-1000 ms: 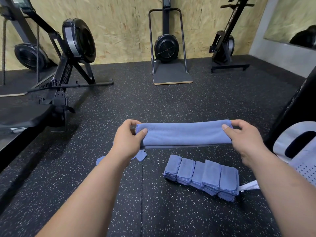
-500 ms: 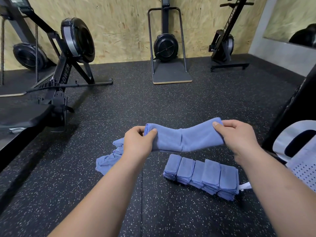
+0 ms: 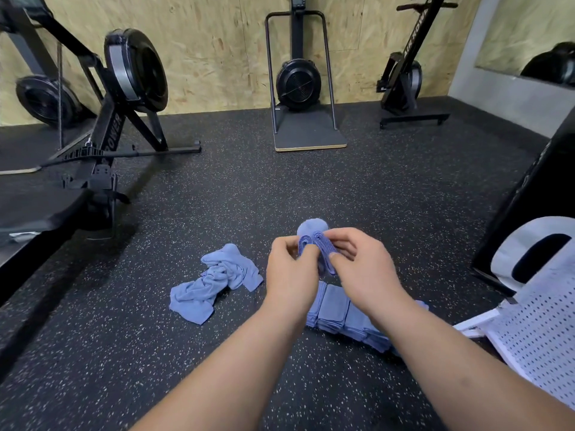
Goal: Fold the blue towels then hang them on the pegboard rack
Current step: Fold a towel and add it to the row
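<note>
Black rowing machine [image 3: 124, 98] is standing far left, its frame bearing white lettering reading "POWER". Crumpled light-blue towel [image 3: 214, 279] is lying on the black rubber floor [image 3: 280, 188]. Left hand [image 3: 291, 272] and right hand [image 3: 361, 265] are holding a folded light-blue towel [image 3: 312, 231] between them above the floor, each grip clamped on its stitched edges; the towel's lower part is hidden behind the hands. Row of folded blue towels [image 3: 337, 309] is lying on the floor beneath, partly covered by the right forearm. Black upright machine [image 3: 403, 85] at right is showing lettering starting "AIR"; the rest is unclear. White perforated pegboard rack [image 3: 541, 321] is being cut off by the frame edge.
</note>
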{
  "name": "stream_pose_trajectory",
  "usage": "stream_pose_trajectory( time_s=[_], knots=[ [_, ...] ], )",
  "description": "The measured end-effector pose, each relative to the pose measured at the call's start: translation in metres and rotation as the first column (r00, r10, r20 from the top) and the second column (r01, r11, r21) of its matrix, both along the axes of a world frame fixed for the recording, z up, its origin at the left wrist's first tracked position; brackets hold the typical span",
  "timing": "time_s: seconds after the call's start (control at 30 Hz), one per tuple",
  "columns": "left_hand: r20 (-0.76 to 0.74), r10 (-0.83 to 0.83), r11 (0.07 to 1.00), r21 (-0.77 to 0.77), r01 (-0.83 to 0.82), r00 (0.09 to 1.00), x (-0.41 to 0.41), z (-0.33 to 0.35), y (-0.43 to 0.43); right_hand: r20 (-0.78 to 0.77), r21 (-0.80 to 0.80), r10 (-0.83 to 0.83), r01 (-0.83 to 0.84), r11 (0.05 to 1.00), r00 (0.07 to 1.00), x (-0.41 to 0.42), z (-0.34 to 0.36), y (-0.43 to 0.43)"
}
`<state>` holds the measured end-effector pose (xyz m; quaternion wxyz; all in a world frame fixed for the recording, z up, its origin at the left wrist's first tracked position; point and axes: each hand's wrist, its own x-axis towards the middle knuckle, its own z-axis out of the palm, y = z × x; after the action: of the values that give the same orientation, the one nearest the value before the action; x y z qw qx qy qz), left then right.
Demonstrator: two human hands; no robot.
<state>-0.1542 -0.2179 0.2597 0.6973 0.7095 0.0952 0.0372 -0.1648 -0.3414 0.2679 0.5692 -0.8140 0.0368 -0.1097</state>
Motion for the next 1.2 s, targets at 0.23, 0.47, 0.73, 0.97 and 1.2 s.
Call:
stream_pose_trajectory(
  time_s=[0.23,0.47,0.73,0.97,1.2],
  knots=[
    [-0.067,0.074,0.995,-0.066,-0.078,0.995,0.003,-0.007,0.003,-0.039,0.036,0.066,-0.065,0.997,0.997,-0.007,0.0,-0.002],
    [-0.183,-0.083,0.925,-0.38,0.007,0.98,0.003,-0.006,-0.005,-0.204,0.154,-0.189,0.222,0.963,0.961,-0.002,-0.007,-0.037],
    [-0.186,-0.363,0.87,-0.419,0.26,0.913,0.001,-0.002,-0.012,-0.303,0.565,-0.003,0.182,0.805,0.953,-0.008,-0.001,-0.072],
    [-0.068,-0.363,0.869,0.334,0.364,0.929,0.0,-0.029,-0.032,-0.213,0.455,0.008,0.091,0.886,0.977,-0.022,-0.013,-0.087],
    [-0.2,-0.268,0.911,0.266,0.316,0.942,0.017,-0.076,-0.049,-0.452,0.393,0.128,0.068,0.917,0.883,-0.015,-0.062,-0.094]
  ],
)
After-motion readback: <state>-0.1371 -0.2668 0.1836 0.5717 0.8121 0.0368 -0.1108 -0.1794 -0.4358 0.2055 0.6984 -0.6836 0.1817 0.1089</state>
